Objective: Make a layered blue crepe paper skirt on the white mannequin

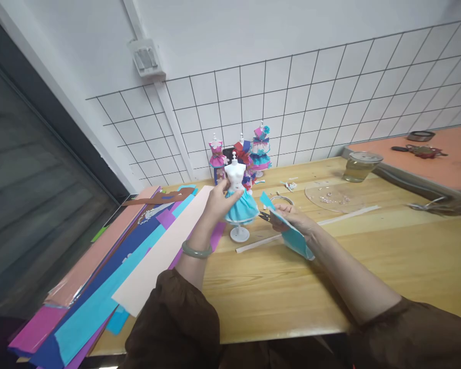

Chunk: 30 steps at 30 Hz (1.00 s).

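A small white dress-form mannequin (235, 174) stands upright on a round base, wearing a light-blue skirt (242, 207) with a pale hem. My left hand (219, 201) grips the form at its waist, thumb in front, just above the skirt. To the right, my right hand (292, 219) is closed on a folded piece of light-blue paper (296, 242). The dark tips of a tool (265, 216) stick out from under those fingers toward the skirt; its handles are hidden.
Long coloured paper sheets (165, 241) cover the left side. Behind stand several dressed mannequins (260, 148). A tape roll (282, 201), a clear plate of small beads (330, 199) and a lidded cup (359, 168) lie right of centre. White strips (257, 244) lie on the wooden table (276, 302).
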Tool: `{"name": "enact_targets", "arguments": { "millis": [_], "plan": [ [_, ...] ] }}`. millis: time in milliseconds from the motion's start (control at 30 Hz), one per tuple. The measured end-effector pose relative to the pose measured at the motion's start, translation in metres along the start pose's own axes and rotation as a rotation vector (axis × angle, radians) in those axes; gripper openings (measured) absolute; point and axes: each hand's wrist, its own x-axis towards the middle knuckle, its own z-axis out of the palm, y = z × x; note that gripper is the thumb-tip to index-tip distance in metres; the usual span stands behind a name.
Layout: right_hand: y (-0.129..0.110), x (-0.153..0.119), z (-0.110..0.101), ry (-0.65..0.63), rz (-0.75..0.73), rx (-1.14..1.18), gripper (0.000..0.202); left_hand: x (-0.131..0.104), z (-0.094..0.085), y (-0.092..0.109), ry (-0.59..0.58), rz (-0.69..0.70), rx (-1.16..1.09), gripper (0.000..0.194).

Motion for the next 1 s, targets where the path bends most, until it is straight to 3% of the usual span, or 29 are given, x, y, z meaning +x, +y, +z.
{"name": "enact_targets", "arguments": {
  "millis": [133, 267, 367, 533, 667, 1000],
  "plan": [
    [0.0, -0.006, 0.009, -0.078, 0.069, -0.075, 0.033, -0.001, 0.002, 0.001, -0.04, 0.039, -0.07, 0.033],
    [0.002, -0.009, 0.021, -0.366, 0.198, -0.374, 0.033, -0.003, 0.001, 0.003, -0.053, 0.028, -0.134, 0.032],
    [0.007, -0.009, 0.028, -0.488, 0.165, -0.582, 0.037, -0.004, -0.001, 0.003, -0.057, 0.015, -0.117, 0.032],
    [0.017, -0.007, 0.034, -0.53, 0.122, -0.726, 0.039, -0.006, -0.006, 0.008, -0.019, 0.031, 0.024, 0.032],
    [0.02, -0.007, 0.034, -0.549, 0.12, -0.76, 0.04, -0.008, -0.009, 0.013, -0.072, 0.096, 0.155, 0.034],
    [0.026, -0.008, 0.039, -0.537, 0.076, -0.818, 0.035, -0.005, -0.017, 0.009, -0.131, 0.084, 0.192, 0.035]
  ]
}}
